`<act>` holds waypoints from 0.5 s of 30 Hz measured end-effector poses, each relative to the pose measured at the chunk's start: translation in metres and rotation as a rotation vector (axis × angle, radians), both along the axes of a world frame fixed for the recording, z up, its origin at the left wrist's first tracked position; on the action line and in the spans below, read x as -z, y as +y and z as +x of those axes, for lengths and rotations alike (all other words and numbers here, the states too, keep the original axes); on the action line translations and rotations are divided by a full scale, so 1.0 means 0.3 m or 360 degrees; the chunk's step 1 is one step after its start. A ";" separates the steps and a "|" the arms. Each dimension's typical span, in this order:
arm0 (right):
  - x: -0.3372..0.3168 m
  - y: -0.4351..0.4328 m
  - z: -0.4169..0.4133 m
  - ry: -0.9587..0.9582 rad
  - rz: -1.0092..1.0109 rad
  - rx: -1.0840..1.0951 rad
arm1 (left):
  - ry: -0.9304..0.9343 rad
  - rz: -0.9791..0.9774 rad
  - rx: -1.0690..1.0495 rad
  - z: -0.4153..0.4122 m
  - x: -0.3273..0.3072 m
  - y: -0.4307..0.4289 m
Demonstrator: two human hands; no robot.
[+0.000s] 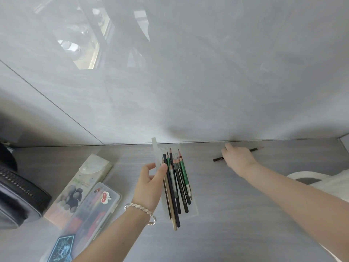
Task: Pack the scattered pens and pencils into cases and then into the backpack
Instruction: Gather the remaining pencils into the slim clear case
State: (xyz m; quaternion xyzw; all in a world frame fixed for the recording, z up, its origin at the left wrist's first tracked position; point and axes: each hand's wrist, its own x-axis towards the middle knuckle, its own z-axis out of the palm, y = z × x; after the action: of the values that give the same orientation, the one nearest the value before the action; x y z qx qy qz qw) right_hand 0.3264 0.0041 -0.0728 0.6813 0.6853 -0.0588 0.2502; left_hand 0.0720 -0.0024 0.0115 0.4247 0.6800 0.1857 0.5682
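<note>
Reaching to the right, the person's right hand [238,157] lies over the middle of a black pencil [218,159] on a grey desk [245,214], close to the pale wall [188,72]. This pencil's long axis runs left to right, rising a little toward the wall, with its sharpened tip pointing right. The back of the hand faces the camera and hides the fingertips, so I cannot tell whether it grips the pencil or only touches it.

At the centre, the left hand [149,186], with a silver bracelet [140,208] at the wrist, pinches the left edge of a clear case [194,208] between thumb and fingers. Whether the case rests on the desk or is lifted is unclear. Inside it lies a bundle of pencils [179,186], black, green and tan, side by side. Their long axes run away from the person, tips pointing toward the wall, and the blunt ends of two longer ones stick out past the near end of the case.

To the left on the desk lie a pale green case [79,188] with a cartoon print and, just beside it, a see-through box [98,208] with coloured items inside. Both lie slantwise. At the far left edge sits a black backpack [20,197], its zip showing.
</note>
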 end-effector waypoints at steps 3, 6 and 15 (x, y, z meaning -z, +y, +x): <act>-0.058 -0.057 -0.025 0.0262 0.0049 -0.0007 | -0.0014 0.0004 -0.0029 -0.022 -0.007 -0.012; -0.177 -0.128 -0.092 0.0952 0.0557 -0.0367 | -0.0014 0.0026 -0.0048 -0.047 -0.013 -0.026; -0.299 -0.287 -0.405 0.0964 0.0813 -0.0938 | -0.0052 0.0229 -0.0105 -0.077 -0.041 -0.103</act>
State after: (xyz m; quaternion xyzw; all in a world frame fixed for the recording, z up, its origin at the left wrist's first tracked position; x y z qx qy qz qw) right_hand 0.2050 -0.0821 0.0168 0.4504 0.8834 -0.0110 -0.1291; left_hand 0.0489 -0.0332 0.0238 0.4386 0.6692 0.2595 0.5408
